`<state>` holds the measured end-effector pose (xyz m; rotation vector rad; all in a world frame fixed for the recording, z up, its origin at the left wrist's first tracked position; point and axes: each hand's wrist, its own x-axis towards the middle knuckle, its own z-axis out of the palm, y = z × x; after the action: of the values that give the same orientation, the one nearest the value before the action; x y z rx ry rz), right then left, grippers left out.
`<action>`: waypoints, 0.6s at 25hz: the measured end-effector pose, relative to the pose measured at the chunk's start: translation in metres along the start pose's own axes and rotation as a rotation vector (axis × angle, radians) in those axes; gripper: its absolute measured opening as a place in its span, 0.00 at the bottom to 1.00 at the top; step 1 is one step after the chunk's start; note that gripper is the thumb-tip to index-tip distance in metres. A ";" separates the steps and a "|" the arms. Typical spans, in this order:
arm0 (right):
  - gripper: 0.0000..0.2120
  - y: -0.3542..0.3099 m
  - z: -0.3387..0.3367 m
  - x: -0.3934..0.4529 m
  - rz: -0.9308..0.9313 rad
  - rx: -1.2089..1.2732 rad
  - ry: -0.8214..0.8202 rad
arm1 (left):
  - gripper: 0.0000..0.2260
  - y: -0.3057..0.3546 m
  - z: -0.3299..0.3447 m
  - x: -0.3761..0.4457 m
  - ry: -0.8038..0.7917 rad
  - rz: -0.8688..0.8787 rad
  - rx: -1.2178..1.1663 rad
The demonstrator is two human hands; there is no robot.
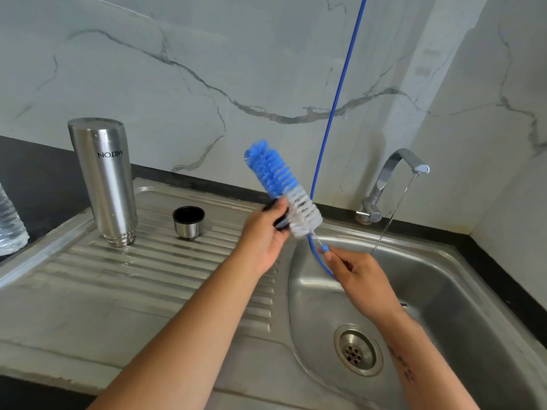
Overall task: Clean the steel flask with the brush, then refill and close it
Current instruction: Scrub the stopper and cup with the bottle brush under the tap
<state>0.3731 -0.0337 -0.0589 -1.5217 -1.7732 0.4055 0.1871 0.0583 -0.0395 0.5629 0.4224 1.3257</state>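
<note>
Flask [105, 182] is standing upside down on the draining board [124, 279], its steel cup [188, 221] just beside it. Your left hand [265, 232] is gripping a black stopper [279, 217] against the brush [284, 187]; your right hand [359, 276] is pinching the brush's handle over the sink [444, 291]. Tap [393, 179] is running water.

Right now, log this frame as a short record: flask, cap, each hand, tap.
flask: tall steel flask stands upside down on the ribbed drainboard
cap: steel cup-shaped cap beside it, opening up
left hand: grips a small black part against the blue-and-white bottle brush
right hand: pinches the brush's handle
tap: running into the sink basin
</note>
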 end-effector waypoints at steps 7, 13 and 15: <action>0.17 0.000 0.003 -0.001 0.022 0.043 0.132 | 0.08 -0.002 0.001 0.000 0.092 0.012 0.013; 0.14 -0.001 0.006 0.001 0.008 -0.002 0.179 | 0.07 -0.010 0.006 -0.007 0.072 -0.059 0.037; 0.13 -0.001 0.009 0.002 -0.003 -0.033 0.196 | 0.08 -0.014 0.011 -0.010 0.022 -0.054 0.071</action>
<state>0.3658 -0.0300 -0.0636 -1.5268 -1.6366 0.2180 0.2030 0.0448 -0.0394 0.5929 0.5013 1.2698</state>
